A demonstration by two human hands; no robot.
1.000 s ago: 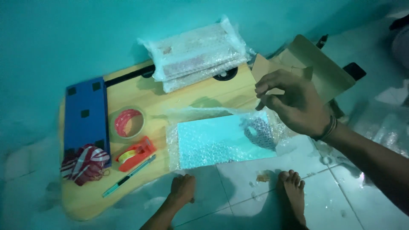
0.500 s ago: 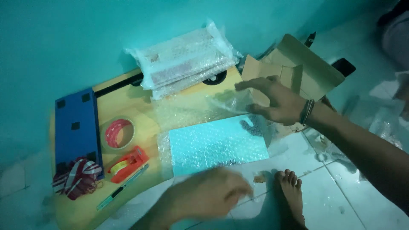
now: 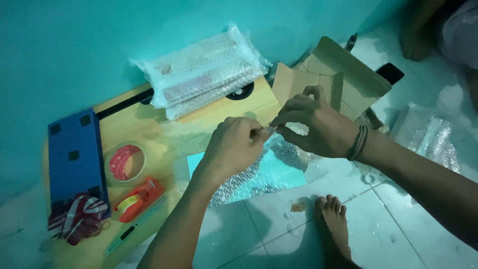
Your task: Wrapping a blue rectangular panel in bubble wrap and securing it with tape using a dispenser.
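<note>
Both hands meet above the middle of the low wooden table [image 3: 149, 130]. Left hand [image 3: 233, 149] and right hand [image 3: 313, 124] each pinch, between thumb and fingertips, the same raised edge of a bubble-wrap sheet [image 3: 259, 174]; the two grips lie just beside one another, fingertips nearly touching. The sheet hangs from the pinch and spreads over a flat teal rectangle [image 3: 284, 172] at the table's near right edge, partly overhanging the tiled floor [image 3: 259, 234]. A dark band circles the right wrist.

Left of the hands, on the table, lie a roll of red tape [image 3: 125, 162], an orange-red tape dispenser [image 3: 138, 199] nearer the viewer, and a green pen [image 3: 130, 233] at the near edge. A dark blue panel [image 3: 74, 154] occupies the left end, with a red-and-white striped cloth bundle [image 3: 77, 223] at its near corner. At the far side, against the teal wall, rests a bubble-wrapped bundle [image 3: 204, 74]. An open cardboard box [image 3: 338, 79] stands to the right, just beyond the right hand. One bare foot [image 3: 336, 224] rests on the tiles below the right forearm.
</note>
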